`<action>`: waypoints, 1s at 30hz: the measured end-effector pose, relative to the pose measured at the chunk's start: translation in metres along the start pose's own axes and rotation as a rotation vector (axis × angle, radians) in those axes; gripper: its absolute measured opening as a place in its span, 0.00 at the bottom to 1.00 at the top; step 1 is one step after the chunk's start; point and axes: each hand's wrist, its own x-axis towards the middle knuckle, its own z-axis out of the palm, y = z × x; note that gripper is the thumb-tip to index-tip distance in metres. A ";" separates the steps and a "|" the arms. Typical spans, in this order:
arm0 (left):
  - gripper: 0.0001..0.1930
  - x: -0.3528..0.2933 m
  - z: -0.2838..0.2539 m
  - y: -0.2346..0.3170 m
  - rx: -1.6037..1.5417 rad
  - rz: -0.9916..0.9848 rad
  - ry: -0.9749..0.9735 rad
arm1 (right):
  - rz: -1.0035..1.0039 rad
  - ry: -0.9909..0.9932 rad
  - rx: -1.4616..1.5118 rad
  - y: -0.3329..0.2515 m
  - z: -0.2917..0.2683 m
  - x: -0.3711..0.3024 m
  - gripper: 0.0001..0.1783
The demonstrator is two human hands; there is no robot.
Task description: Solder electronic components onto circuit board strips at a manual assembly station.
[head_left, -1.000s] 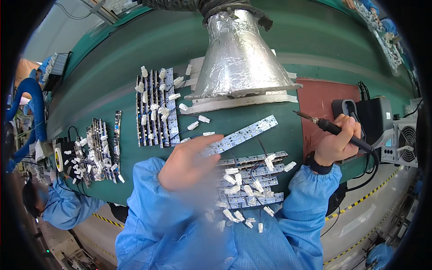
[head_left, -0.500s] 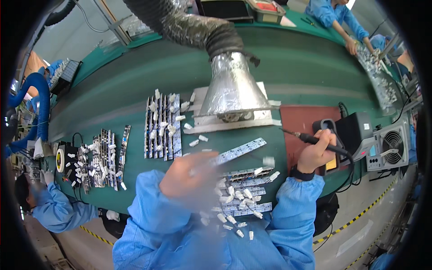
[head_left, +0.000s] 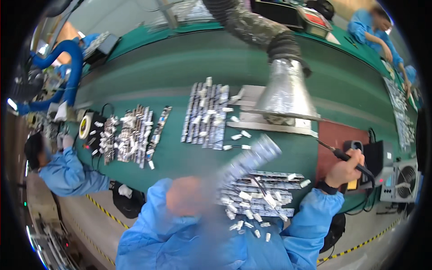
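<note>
Left circuit-board group; green surface showing as a gap; central circuit-board group; left hand, blurred, grip cannot be told; LED strip, blurred, slanting just beyond stacked wired strips; right hand, closed round soldering iron, tip at left edge of red mat.

This is an electronics assembly workshop, most likely on a factory floor. Rows of narrow circuit boards with white connectors lie along a long green bench, beneath a foil-covered hood on a flexible duct. A soldering iron shows near a grey unit with a fan. Co-workers in blue smocks are at the left and upper right, and yellow-and-black striped tape marks the floor.
</note>
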 end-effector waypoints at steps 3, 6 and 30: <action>0.23 -0.007 0.009 -0.013 0.105 -0.419 0.289 | 0.005 -0.007 0.045 0.007 -0.002 0.001 0.18; 0.21 0.025 0.006 -0.041 -0.250 -0.779 0.462 | 0.014 0.004 0.089 0.007 0.002 -0.003 0.19; 0.54 0.061 0.046 -0.074 0.574 -0.421 -0.502 | 0.065 -0.075 0.142 -0.001 0.004 -0.005 0.18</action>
